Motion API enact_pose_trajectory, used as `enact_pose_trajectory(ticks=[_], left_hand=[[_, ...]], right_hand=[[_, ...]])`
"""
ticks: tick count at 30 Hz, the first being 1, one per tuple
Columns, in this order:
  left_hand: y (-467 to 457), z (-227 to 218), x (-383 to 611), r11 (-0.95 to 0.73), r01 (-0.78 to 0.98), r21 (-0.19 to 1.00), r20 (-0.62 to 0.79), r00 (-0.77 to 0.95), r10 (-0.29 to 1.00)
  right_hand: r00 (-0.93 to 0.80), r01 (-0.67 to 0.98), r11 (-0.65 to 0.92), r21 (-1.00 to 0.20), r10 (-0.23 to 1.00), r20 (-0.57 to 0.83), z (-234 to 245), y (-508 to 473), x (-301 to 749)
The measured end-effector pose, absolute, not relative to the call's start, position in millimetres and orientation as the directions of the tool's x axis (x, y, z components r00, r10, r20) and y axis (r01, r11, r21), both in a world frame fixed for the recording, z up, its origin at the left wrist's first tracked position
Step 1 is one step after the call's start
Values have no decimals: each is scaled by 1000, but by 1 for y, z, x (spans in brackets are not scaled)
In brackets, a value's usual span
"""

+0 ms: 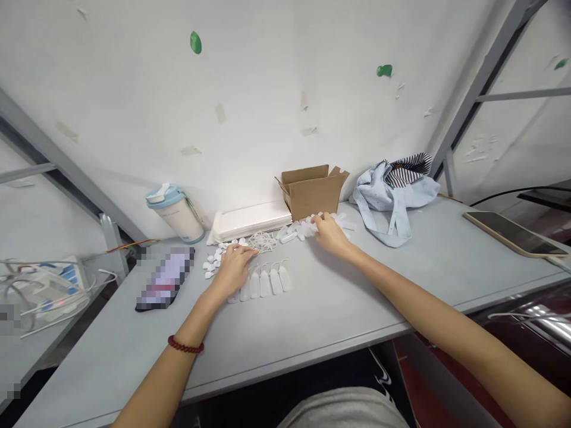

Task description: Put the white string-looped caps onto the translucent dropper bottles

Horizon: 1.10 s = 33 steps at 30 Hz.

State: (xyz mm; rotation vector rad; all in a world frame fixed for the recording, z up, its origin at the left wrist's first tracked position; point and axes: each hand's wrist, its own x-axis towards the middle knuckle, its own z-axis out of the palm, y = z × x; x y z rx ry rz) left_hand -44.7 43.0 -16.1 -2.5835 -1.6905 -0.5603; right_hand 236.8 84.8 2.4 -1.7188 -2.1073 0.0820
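Observation:
My left hand (235, 267) rests palm down on the grey table (339, 303), fingers curled over small white caps (213, 261) beside a tangle of white strings (262, 241). Just in front of it lies a row of several small clear bottles (266, 282) with strings attached. My right hand (329, 233) reaches farther back and pinches one small clear bottle from a loose pile of bottles (298, 229) next to an open cardboard box (312, 190).
A stack of white sheets (250, 221) and a blue-lidded cup (176, 212) stand by the wall. A blurred dark phone (165, 279) lies at left, a blue cloth bag (395, 193) at right, a tablet (513, 233) at far right. Cables lie at far left.

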Motion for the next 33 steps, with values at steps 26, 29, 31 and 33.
enact_pose_trajectory(ticks=[26, 29, 31, 33], left_hand=[[43, -5, -50, -450, 870, 202, 229, 405, 885], [43, -3, -51, -457, 858, 234, 251, 401, 881], [44, -2, -51, -462, 845, 270, 282, 390, 877], [44, 0, -51, -451, 833, 319, 318, 355, 879]], right_hand=[[-203, 882, 313, -353, 927, 315, 3, 82, 233], [-225, 860, 357, -364, 907, 357, 0, 81, 232], [-252, 833, 402, -381, 887, 386, -2, 81, 231], [-286, 798, 447, -403, 871, 400, -4, 80, 230]])
